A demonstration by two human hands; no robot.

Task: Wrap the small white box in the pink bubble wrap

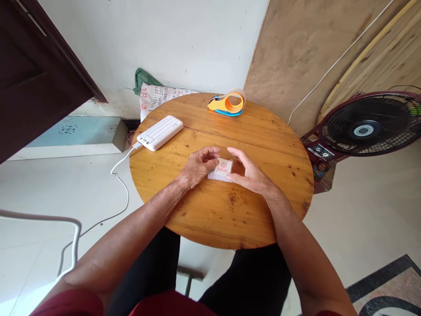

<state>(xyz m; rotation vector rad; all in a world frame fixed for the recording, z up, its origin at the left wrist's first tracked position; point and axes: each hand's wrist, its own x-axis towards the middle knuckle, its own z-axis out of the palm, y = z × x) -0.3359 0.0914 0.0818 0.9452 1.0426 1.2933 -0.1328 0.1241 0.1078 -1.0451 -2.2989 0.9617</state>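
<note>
A small, flat white packet (pixel 225 166) with red markings and what looks like a clear wrapper lies on the round wooden table (pixel 210 219). My left hand (pixel 199 166) grips its left side, the thumb over the near edge and the fingers curled behind it. What those fingers touch underneath is hidden. On the other side, my right hand (pixel 251 173) is open, its thumb at the packet's front right corner. Its fingers are spread apart from the thumb and stand clear of the packet.
An orange and blue tape dispenser (pixel 226 104) stands at the table's far edge. A white power bank (pixel 161 132) lies at the left, its white cable (pixel 126 188) hanging to the floor. A fan (pixel 365 127) is at the right, a printed sack (pixel 158 96) behind the table.
</note>
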